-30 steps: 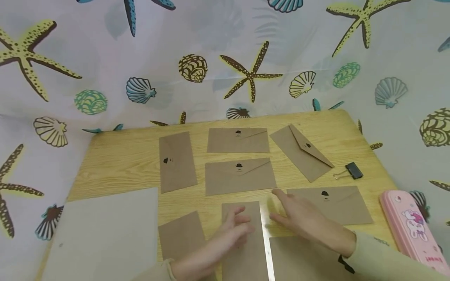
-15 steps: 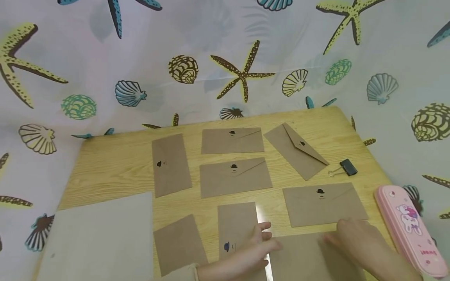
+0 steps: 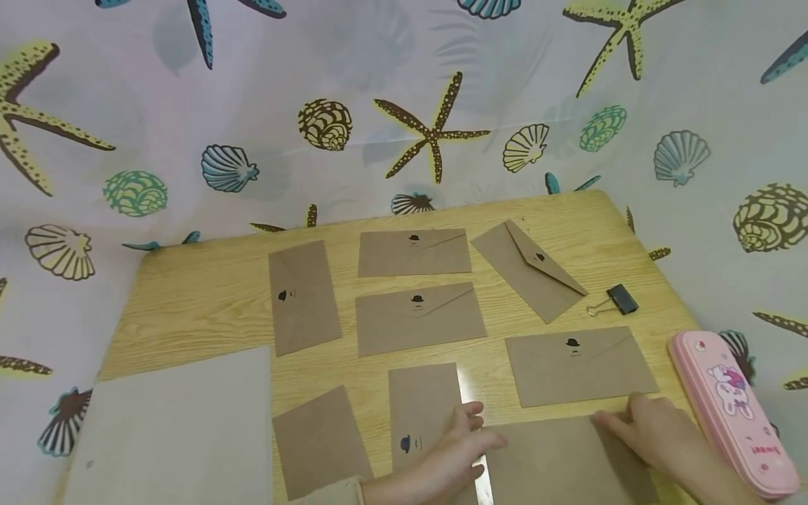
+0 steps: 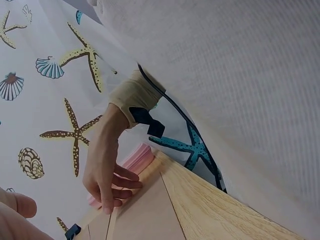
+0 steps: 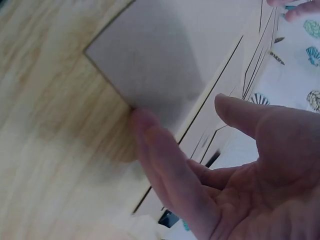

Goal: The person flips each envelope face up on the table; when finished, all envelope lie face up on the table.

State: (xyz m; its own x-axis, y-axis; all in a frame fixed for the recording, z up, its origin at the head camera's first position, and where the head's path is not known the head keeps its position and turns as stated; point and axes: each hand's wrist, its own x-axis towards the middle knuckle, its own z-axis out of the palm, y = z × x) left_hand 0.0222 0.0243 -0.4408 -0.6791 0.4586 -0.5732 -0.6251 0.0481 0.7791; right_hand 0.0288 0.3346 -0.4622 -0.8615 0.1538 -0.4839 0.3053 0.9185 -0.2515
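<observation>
Where the nearest kraft envelope [image 3: 555, 459] lies flat at the near edge of the wooden table [image 3: 208, 294], its long axis is set left to right, just below the envelope with the hat print [image 3: 577, 368]. It is bracketed by both hands: the left hand [image 3: 457, 452] is laid on its left end, fingers loosely spread, and the right hand [image 3: 656, 435] is laid at its upper right corner, fingers straight and touching the edge, beside the pink pencil case [image 3: 735, 414].
</observation>
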